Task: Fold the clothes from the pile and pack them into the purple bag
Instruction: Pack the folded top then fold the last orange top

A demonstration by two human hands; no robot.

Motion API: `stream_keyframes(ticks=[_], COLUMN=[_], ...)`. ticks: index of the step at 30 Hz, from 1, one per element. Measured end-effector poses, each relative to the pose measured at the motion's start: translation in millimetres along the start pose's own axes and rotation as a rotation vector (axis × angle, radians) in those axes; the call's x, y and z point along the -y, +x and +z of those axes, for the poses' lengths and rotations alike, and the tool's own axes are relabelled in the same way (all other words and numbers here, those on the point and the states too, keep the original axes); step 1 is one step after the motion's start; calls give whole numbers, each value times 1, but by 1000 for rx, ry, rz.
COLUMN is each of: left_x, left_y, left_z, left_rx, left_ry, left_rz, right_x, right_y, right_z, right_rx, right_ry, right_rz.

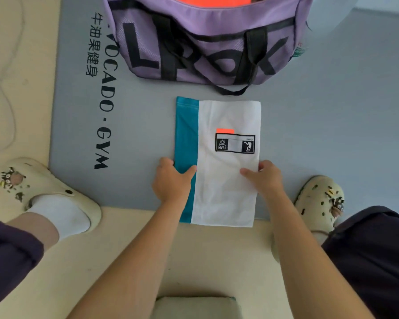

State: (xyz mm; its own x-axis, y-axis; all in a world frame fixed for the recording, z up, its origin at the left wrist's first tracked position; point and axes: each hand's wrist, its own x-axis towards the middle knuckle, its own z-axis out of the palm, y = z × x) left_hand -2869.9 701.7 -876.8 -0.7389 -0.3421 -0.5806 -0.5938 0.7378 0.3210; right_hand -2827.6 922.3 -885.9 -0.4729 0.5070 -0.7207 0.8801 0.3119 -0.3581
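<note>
I had the white-and-teal garment (226,162) lying flat as a long folded panel on the grey gym mat (332,111), just on the near side of the purple bag (207,42), its near end hanging off the mat onto the beige floor (205,256). Left hand (171,180) gripped the teal edge, thumb on top and fingers tucked under; right hand (265,178) pinched the white edge the same way, so both grips were clamped on the cloth, neither slack. The bag stood unzipped, something orange (219,0) already inside. I judged the step to be the last fold: near end brought up toward the bag end. To do it well I'd lift both edges evenly, keep the panel taut so the teal strip doesn't slide out, line up the corners with the far hem, then press the crease flat before carrying it. Risk: thin fabric sags in the middle and the layers skew. A pale folded item (196,307) lay nearest to me, farthest from the bag, maybe next up; cannot tell what it was
</note>
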Motion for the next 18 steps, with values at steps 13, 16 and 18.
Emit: stream_keyframes(ticks=[13,16,18], left_x=[-31,-34,-35], left_y=[-1,-9,-13], left_z=[12,14,15], left_rx=[165,168,132], left_ry=[-410,-438,-425], left_rz=[-220,-173,-125], right_x=[4,6,8], right_y=[-2,-5,-6], right_z=[3,5,8], right_rx=[7,-21,-44], right_ry=[51,10,-3], right_rz=[17,23,8])
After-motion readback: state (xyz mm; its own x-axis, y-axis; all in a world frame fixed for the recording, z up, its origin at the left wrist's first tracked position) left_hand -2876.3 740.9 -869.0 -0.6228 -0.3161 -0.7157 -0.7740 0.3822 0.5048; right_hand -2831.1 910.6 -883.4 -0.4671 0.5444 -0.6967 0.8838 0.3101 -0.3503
